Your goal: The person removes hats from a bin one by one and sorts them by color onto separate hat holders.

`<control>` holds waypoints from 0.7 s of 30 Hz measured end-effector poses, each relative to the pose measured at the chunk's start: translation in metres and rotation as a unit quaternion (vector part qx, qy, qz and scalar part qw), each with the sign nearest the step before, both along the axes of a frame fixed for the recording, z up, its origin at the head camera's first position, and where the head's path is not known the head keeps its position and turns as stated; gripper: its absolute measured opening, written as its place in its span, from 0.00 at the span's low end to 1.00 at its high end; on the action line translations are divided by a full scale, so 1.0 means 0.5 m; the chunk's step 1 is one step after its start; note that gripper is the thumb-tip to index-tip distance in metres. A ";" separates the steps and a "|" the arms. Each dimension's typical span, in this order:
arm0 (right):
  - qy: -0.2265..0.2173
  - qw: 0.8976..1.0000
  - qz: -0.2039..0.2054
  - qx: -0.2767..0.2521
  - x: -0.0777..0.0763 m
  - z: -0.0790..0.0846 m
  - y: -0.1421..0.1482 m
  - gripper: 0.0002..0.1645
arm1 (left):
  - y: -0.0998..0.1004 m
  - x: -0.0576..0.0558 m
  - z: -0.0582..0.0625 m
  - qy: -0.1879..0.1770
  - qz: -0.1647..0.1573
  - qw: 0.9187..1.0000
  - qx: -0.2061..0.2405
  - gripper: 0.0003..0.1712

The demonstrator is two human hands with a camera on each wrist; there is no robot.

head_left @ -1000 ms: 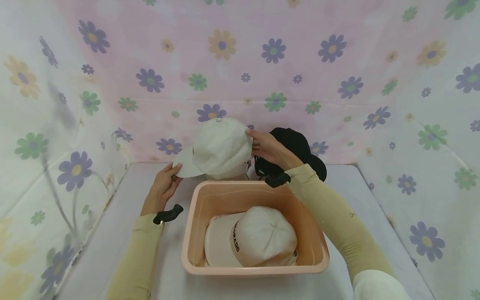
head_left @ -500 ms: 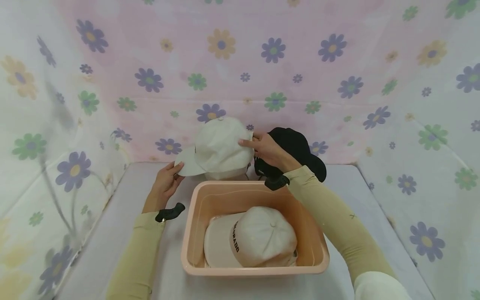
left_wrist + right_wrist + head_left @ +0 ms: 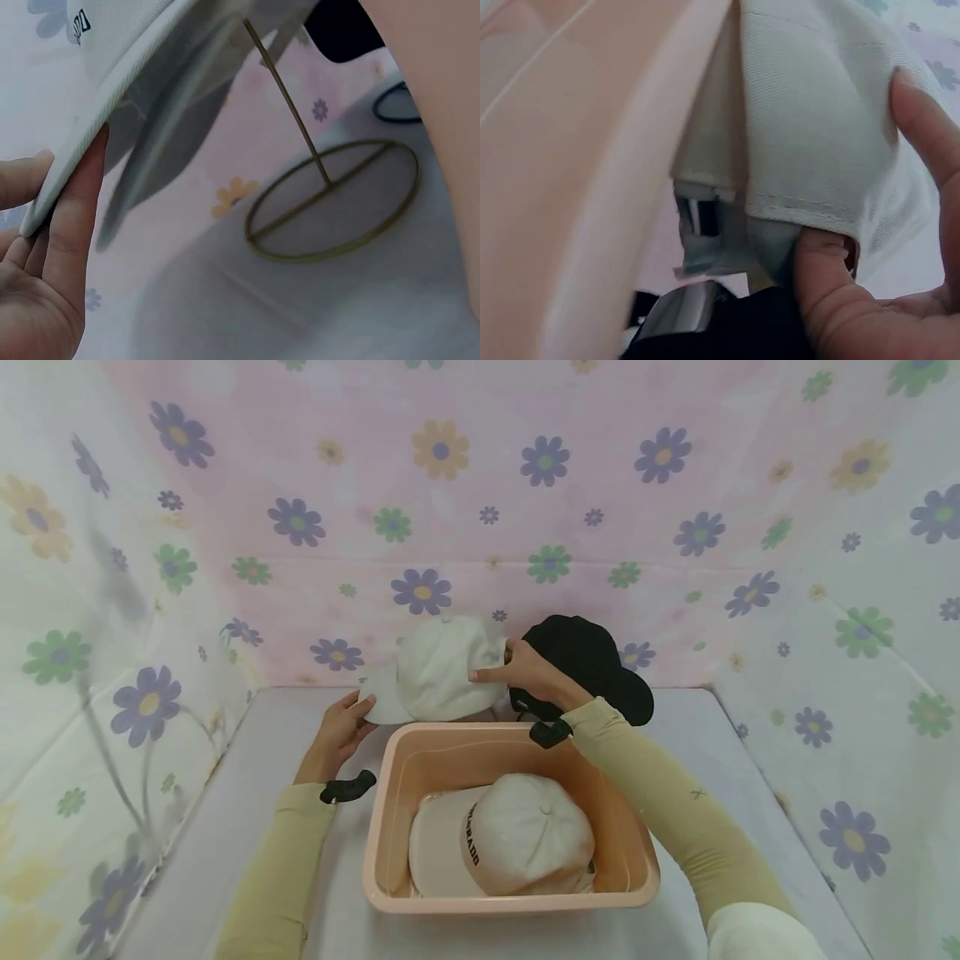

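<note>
Both hands hold a white cap [image 3: 446, 672] behind the bin, its brim pointing left. My left hand [image 3: 341, 731] pinches the brim tip, thumb above and fingers beneath. At the cap's back, my right hand [image 3: 534, 677] pinches the lower edge, thumb and finger on opposite sides of the fabric [image 3: 802, 127]. A second grey-looking brim [image 3: 176, 131] hangs just under the held one in the left wrist view. Beneath it stands a thin brass-coloured rod [image 3: 287, 103] on an oval wire base. A beige cap [image 3: 532, 835] with dark lettering lies in the peach bin [image 3: 513, 903].
A black cap [image 3: 581, 660] sits just right of the right hand, with part of a dark wire ring [image 3: 379, 112] below it. The bin stands between the forearms on a pale tabletop [image 3: 720, 760]. Flower-printed cloth [image 3: 480, 468] hangs behind and at both sides.
The white cap has come lower and slightly to the right, its brim tilting down. My right hand has slid down along the cap's back. My left hand has followed the brim rightward.
</note>
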State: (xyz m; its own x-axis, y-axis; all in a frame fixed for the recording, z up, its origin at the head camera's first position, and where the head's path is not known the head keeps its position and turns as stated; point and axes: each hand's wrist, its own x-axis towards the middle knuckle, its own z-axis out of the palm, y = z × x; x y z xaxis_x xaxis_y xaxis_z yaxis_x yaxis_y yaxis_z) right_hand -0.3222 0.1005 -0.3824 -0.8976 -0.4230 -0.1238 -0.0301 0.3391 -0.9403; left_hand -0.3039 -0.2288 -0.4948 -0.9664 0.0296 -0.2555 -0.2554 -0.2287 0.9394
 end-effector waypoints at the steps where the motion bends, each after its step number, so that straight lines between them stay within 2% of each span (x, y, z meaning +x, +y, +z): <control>1: 0.010 1.000 -0.003 0.020 0.002 -0.001 0.000 0.39 | 0.002 0.001 -0.003 -0.002 -0.003 1.000 -0.005 0.37; 5: 0.042 0.994 -0.006 0.101 0.009 -0.007 0.000 0.54 | 0.010 0.005 -0.008 -0.006 0.001 1.000 -0.009 0.36; 8: 0.049 0.990 0.003 0.130 0.013 -0.011 -0.002 0.64 | 0.016 0.009 -0.006 0.000 0.005 1.000 0.000 0.37; 13: 0.070 0.984 0.014 0.163 0.016 -0.016 -0.005 0.62 | 0.022 0.015 -0.005 0.018 -0.011 1.000 -0.019 0.40; 21: 0.090 0.980 0.027 0.178 0.014 -0.026 -0.007 0.55 | 0.027 0.011 -0.030 0.022 0.007 0.998 -0.050 0.42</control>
